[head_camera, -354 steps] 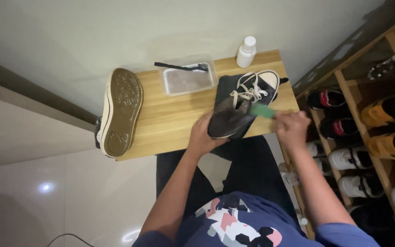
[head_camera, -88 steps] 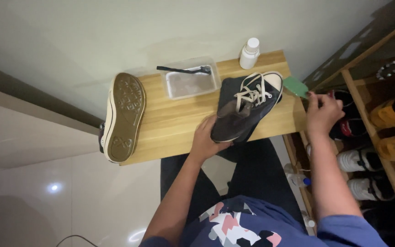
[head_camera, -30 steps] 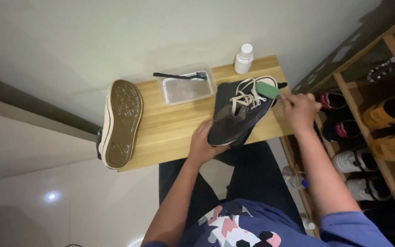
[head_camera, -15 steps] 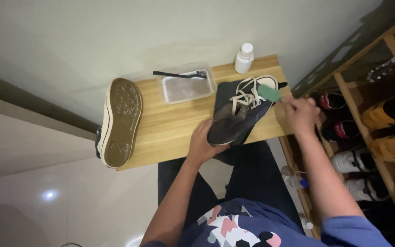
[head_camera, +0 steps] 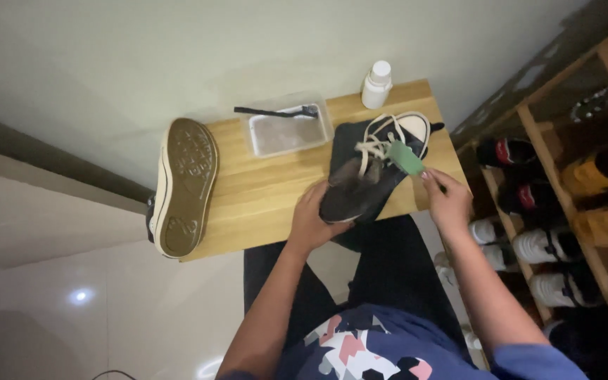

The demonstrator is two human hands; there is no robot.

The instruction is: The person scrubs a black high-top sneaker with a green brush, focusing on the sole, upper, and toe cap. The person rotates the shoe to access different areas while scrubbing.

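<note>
left hand (head_camera: 316, 224) grips heel of dark canvas sneaker with white laces (head_camera: 373, 172), lying on light wooden bench (head_camera: 262, 186). right hand (head_camera: 446, 200) pinches small green scrub pad (head_camera: 405, 157), pressed against sneaker's side.

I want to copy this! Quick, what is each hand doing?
Left hand: closed on the heel of the black sneaker.
Right hand: pinching a green sponge against the sneaker.

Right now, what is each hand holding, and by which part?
The left hand grips the dark canvas sneaker with white laces at its heel end. The right hand pinches a small green scrubbing pad by its near edge.
</note>
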